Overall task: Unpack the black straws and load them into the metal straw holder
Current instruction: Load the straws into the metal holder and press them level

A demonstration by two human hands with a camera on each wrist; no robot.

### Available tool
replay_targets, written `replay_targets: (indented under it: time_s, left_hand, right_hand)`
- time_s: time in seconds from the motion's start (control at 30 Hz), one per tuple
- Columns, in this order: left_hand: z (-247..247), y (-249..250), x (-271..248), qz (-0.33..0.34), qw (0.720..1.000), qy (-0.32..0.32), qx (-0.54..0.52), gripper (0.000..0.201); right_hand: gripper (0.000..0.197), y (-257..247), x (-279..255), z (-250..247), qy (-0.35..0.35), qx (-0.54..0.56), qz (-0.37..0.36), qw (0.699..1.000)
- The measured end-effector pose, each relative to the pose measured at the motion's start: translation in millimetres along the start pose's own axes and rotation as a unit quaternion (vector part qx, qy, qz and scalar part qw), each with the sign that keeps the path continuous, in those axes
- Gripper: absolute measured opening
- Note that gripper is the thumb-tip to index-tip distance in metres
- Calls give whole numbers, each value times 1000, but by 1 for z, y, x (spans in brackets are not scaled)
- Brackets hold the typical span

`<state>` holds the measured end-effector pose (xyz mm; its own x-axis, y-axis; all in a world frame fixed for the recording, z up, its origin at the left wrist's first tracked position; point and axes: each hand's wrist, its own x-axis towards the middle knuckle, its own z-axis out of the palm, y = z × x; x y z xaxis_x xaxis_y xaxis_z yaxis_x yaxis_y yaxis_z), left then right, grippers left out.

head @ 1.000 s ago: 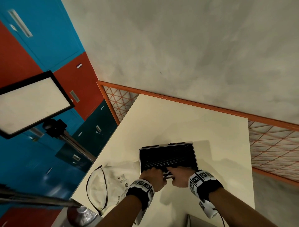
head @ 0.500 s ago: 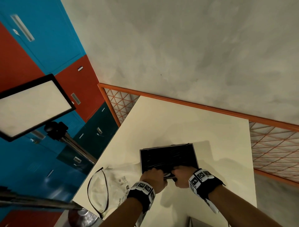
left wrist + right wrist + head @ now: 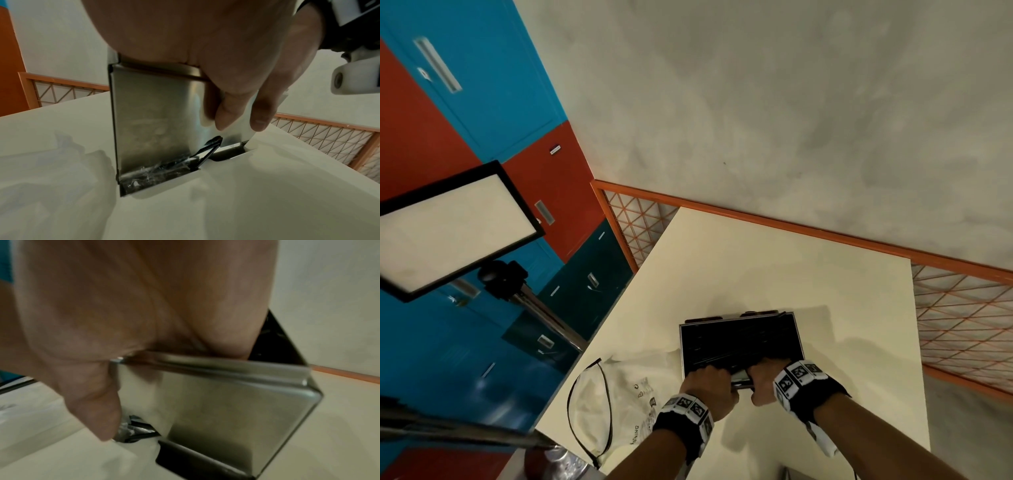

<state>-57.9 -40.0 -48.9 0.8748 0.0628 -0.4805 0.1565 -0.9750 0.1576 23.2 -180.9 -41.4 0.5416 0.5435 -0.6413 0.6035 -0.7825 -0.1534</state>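
The metal straw holder (image 3: 681, 346) stands on the cream table (image 3: 774, 267), open at the top and packed with black straws (image 3: 739, 339). My left hand (image 3: 709, 380) and right hand (image 3: 767, 377) sit side by side on its near rim, fingers curled over the edge into the box. In the left wrist view, thumbs lie down the steel front face (image 3: 154, 121). More black straws (image 3: 162, 168) with crinkled clear wrap show in the slot at the base. In the right wrist view my thumb (image 3: 96, 415) hangs beside the holder (image 3: 226, 402), and straws (image 3: 273, 340) show inside it.
A crumpled white plastic bag (image 3: 633, 387) with a black cord lies left of the holder. A light panel (image 3: 448, 226) on a stand rises off the table's left edge. An orange mesh railing (image 3: 962, 308) runs behind the table, with lockers at far left.
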Motion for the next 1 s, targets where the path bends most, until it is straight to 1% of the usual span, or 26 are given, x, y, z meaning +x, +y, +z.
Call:
replay_targets:
  time_s: [0.07, 0.1, 0.17, 0.2, 0.27, 0.3, 0.37, 0.53, 0.67, 0.73, 0.87, 1.0]
  left_hand:
    - [1, 0, -1, -1, 1000, -2, -2, 40]
    - [2, 0, -1, -1, 1000, -2, -2, 40]
    - [3, 1, -1, 0, 1000, 1, -1, 39]
    - [3, 1, -1, 0, 1000, 1, -1, 39]
    - [4, 1, -1, 2, 1000, 3, -3, 38]
    - [5, 0, -1, 3, 1000, 4, -2, 39]
    - [5, 0, 0, 3, 1000, 7, 0, 39]
    - [5, -1, 4, 7, 1000, 11, 10, 40]
    - [2, -2, 11, 20, 1000, -3, 25, 44]
    - [-1, -4, 15, 26, 999, -14, 26, 45]
    - [-7, -8, 24, 33, 999, -34, 16, 48]
    - [-15, -10, 32, 43, 998, -56, 8, 49]
  right_hand:
    - [44, 0, 3, 1, -9, 24, 8, 1000]
    - [40, -1, 2, 0, -17, 28, 13, 999]
    - [25, -2, 2, -3, -40, 37, 19, 998]
    - [22, -1, 2, -4, -52, 41, 18, 998]
    - [37, 1, 3, -4, -62, 63, 17, 996]
    - [43, 3, 2, -4, -61, 76, 19, 995]
    - [44, 6, 1, -4, -54, 86, 17, 995]
    - [36, 10, -3, -5, -26, 87, 4, 996]
    - [21, 11, -6, -11, -15, 92, -4, 996]
    - [17, 12, -7, -14, -11, 95, -6, 995]
    - [21, 11, -8, -26, -10, 88, -25, 996]
    - [17, 12, -13, -39, 0, 69, -20, 997]
